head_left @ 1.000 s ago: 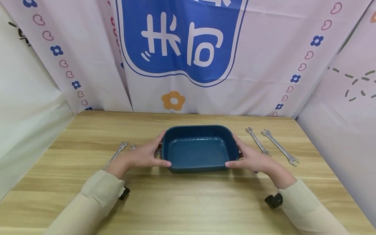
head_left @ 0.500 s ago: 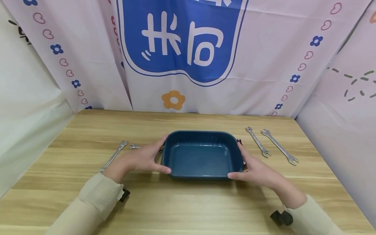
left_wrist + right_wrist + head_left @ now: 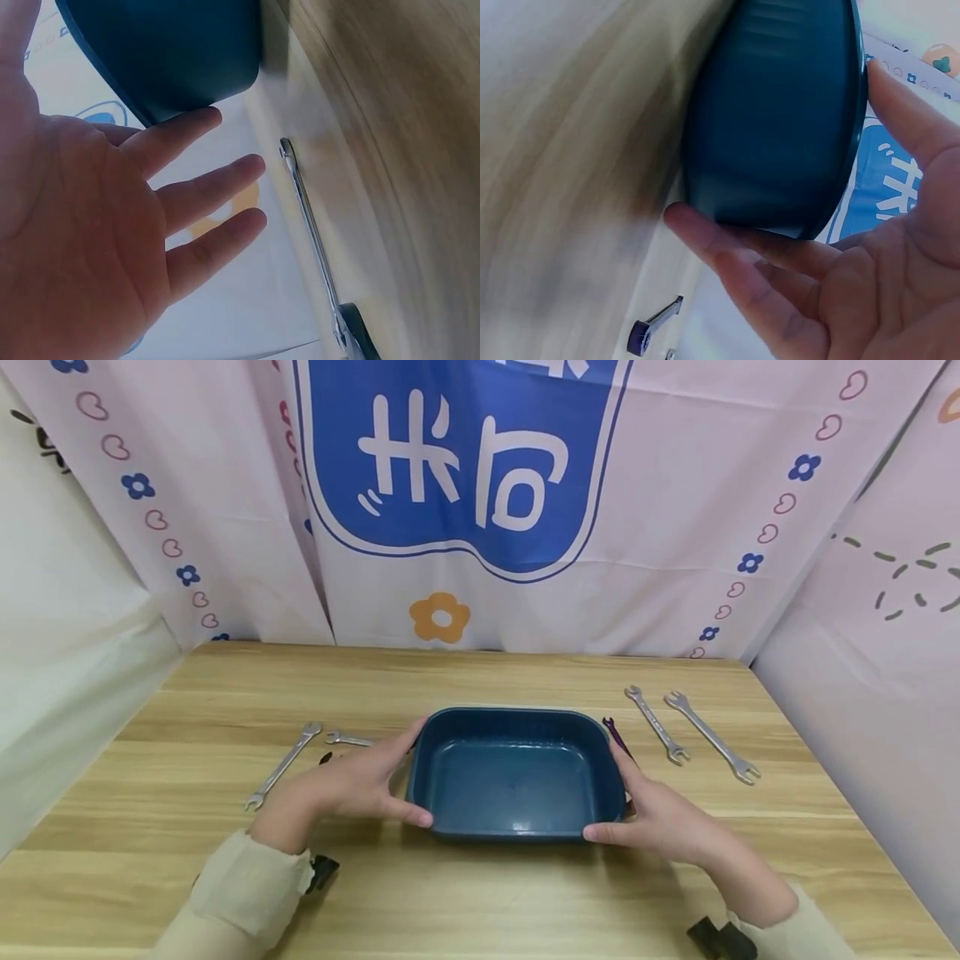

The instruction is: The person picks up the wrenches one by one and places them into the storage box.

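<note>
Left hand and right hand pinch opposite ends of a glossy teal rectangular dish midway across the wood-grain tabletop. Likely stiff and slick, weight uncertain, it suits holding at both short walls.

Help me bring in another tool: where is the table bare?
Bare table: in front of the blue dish, between the sleeves; also behind it, up to the curtain. Crowded: beside the left hand and right hand, where wrenches lie.

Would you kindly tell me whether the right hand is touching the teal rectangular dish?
Touching: the head view shows the right hand gripping one end of the teal rectangular dish, its thumb tip pressed against the near corner.
</note>
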`<control>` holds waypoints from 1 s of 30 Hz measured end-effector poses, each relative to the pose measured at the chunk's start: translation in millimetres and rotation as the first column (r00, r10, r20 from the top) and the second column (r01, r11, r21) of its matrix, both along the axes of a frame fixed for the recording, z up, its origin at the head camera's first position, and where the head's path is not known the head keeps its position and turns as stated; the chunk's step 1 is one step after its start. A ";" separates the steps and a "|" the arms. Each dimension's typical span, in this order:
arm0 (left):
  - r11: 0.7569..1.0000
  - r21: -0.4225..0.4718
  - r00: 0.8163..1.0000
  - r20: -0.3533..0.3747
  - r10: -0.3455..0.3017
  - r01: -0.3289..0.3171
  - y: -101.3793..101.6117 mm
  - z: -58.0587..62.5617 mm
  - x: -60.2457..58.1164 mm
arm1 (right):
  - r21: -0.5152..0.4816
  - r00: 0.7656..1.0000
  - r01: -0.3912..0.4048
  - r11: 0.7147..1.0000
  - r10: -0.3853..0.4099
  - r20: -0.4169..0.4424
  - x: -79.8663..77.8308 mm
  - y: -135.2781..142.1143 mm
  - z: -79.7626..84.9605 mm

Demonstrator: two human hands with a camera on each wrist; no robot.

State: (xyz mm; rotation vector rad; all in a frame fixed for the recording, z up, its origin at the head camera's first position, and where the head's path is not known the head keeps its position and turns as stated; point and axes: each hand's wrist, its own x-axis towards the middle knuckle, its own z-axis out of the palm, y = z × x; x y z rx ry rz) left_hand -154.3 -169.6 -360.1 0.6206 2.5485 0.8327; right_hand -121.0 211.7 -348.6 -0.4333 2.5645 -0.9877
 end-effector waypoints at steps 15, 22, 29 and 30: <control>0.996 -0.085 0.998 -0.070 0.004 -0.010 2.5 0.9 7.2 | 0.075 1.000 0.005 0.997 -0.006 0.012 0.1 0.5 3.8; 0.988 -0.154 0.997 -0.068 -0.022 0.011 13.5 3.9 4.1 | 0.110 1.000 0.012 0.994 -0.014 0.015 -2.3 2.1 7.9; 0.979 -0.206 0.999 -0.051 -0.016 0.005 20.1 6.3 1.0 | 0.083 0.999 -0.007 0.997 0.004 0.034 -5.3 2.5 9.1; 0.978 -0.209 0.998 -0.053 -0.014 0.003 20.5 6.2 0.8 | 0.079 0.999 -0.011 0.997 0.009 0.031 -5.5 2.6 8.8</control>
